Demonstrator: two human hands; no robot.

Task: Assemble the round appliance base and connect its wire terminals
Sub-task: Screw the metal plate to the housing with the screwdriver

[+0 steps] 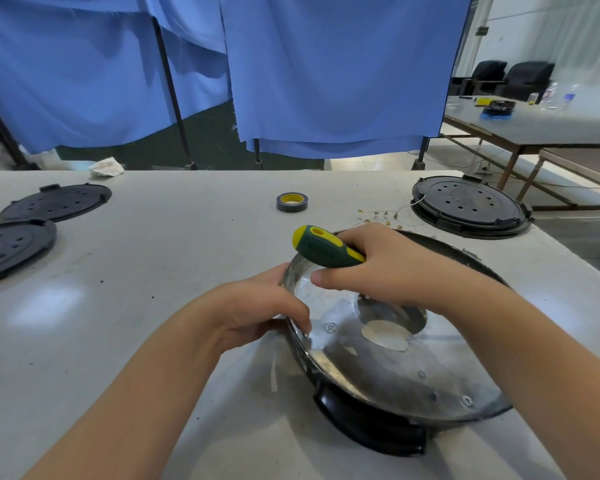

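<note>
Only one view here, the head cam looking down at the counter [153, 271]. The round appliance base [395, 358] sits on the counter at the near right, shiny metal side up with a round hole in the middle and a black handle piece [368, 424] sticking out toward the camera. The left hand [257, 306] is on the base's left rim, fingers [298, 317] curled over the edge so it's gripping the rim. The right hand [378, 268] is wrapped tight around a green and yellow screwdriver [323, 247], fingers clenched round the handle with the butt end poking up and left. The shaft and tip are hidden behind the hand, so I can't tell what the tip is touching, if anything. A couple of screws [330, 328] show on the metal plate. Just past the base there's a little tangle of thin wires with brass terminals [381, 218] lying loose on the counter, and beyond that at the far right another black round base [468, 206]. A roll of tape [291, 201] sits mid-counter, well apart from the hands. Two black round covers [56, 200] lie over at the far left, and blue curtains [326, 64] hang behind the counter.
</note>
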